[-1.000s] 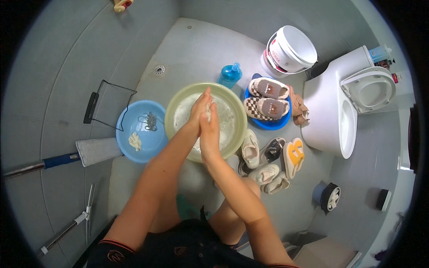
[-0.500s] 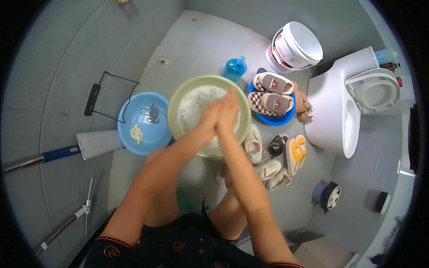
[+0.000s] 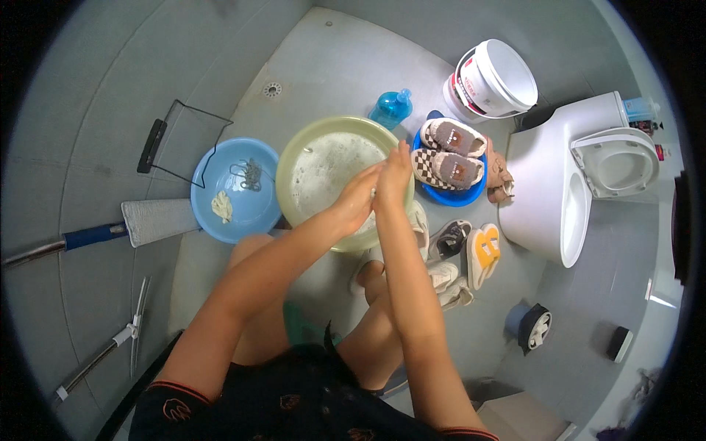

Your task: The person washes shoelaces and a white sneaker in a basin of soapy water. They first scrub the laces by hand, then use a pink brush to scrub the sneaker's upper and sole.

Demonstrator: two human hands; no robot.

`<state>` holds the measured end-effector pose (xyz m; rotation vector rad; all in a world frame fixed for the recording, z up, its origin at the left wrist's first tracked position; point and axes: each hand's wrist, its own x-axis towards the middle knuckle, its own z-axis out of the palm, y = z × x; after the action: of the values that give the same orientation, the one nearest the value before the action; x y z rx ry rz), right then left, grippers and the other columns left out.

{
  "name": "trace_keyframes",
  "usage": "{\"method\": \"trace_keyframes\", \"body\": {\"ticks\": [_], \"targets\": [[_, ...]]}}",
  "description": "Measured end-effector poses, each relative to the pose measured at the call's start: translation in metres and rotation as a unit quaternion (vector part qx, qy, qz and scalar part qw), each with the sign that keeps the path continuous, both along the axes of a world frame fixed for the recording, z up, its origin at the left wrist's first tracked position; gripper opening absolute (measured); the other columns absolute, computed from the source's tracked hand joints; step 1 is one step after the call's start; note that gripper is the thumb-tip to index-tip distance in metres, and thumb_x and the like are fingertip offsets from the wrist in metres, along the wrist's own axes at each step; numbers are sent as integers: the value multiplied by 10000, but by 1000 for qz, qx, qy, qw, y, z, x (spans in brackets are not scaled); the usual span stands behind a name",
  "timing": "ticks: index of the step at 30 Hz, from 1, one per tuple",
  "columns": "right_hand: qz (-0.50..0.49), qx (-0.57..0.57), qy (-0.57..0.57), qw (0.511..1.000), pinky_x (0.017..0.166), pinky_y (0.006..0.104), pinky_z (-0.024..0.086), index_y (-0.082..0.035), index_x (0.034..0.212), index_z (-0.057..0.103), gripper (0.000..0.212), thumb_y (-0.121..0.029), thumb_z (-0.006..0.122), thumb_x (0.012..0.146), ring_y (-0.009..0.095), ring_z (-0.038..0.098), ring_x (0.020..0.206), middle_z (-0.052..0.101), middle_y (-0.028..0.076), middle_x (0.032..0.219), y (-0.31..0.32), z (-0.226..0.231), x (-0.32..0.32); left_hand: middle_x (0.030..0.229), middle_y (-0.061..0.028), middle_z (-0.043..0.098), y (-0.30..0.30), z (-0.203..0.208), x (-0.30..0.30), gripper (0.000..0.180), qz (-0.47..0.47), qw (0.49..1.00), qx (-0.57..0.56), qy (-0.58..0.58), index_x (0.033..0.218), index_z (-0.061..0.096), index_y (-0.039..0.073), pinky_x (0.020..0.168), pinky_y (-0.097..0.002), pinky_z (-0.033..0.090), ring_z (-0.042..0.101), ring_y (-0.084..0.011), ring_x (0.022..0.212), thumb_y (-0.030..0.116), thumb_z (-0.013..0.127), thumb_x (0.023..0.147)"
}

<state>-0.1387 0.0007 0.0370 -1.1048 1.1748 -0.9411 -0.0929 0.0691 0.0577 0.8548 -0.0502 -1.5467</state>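
Nearest, two bare forearms (image 3: 268, 275) extend from the lower edge, past a dark shirt (image 3: 294, 404). At their ends the left hand (image 3: 358, 198) and the right hand (image 3: 395, 176) meet palm to palm over the right side of a pale green basin (image 3: 284, 192), fingers extended. A small pale bit (image 3: 373, 192) shows between the palms, too little of it visible to name; whether either hand actually grips it, I cannot tell. The green basin stands on the grey floor (image 3: 220, 294), filled with cloudy, foamy water (image 3: 323, 165). Just left of it, a light-blue basin (image 3: 239, 220) contains grey laces (image 3: 248, 175) and a crumpled off-white cloth (image 3: 222, 206). To the right lie white sneakers (image 3: 443, 275), a black shoe (image 3: 451, 239) and yellow-and-white slides (image 3: 482, 253). Farther off, checkered slippers (image 3: 447, 170) rest in a bright blue basin (image 3: 456, 197), near a white toilet (image 3: 544, 176). Beyond the green basin stands a bottle of blue liquid (image 3: 391, 110); a white bucket (image 3: 500, 77) stands farther back.
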Motion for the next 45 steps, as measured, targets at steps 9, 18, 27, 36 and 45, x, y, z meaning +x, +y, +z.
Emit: {"method": "trace_keyframes", "body": {"ticks": [9,18,27,36,45], "targets": [[87,-154,34,984,1124,349,131,27,1399,270,501,-253,311,985,300,201,1378,238,210,1467,38,14,15,1388,-86,396,-5,-32,23,521,34,999,-12,11,1378,361,79,1041,-327,310,381,-185,1261,370,440,954],[114,-192,86,971,1117,330,153,52,1390,266,507,-234,319,975,281,207,1377,242,200,1469,73,31,22,1460,-70,304,-16,-32,46,565,59,994,4,-94,1428,291,129,1091,-353,231,283,-186,1333,407,418,952],[96,-143,89,981,1122,347,129,69,1375,285,523,-283,300,989,299,190,1380,216,204,1477,43,-10,5,1414,-56,369,-2,-23,15,519,17,999,-27,7,1400,342,124,1034,-364,316,393,-199,1252,380,419,954],[22,5,10,1000,1111,352,162,23,1407,254,545,-307,318,978,298,220,1370,247,198,1468,11,1,7,1414,-24,373,10,-11,0,529,-11,998,-29,-46,1415,318,129,1030,-357,320,373,-174,1267,385,395,958],[69,-106,57,990,1116,343,151,61,1379,288,536,-282,342,970,290,209,1374,265,198,1461,53,2,18,1372,-40,406,2,4,27,490,6,1000,18,-20,1348,417,114,1052,-338,279,355,-174,1267,396,413,947]]}}
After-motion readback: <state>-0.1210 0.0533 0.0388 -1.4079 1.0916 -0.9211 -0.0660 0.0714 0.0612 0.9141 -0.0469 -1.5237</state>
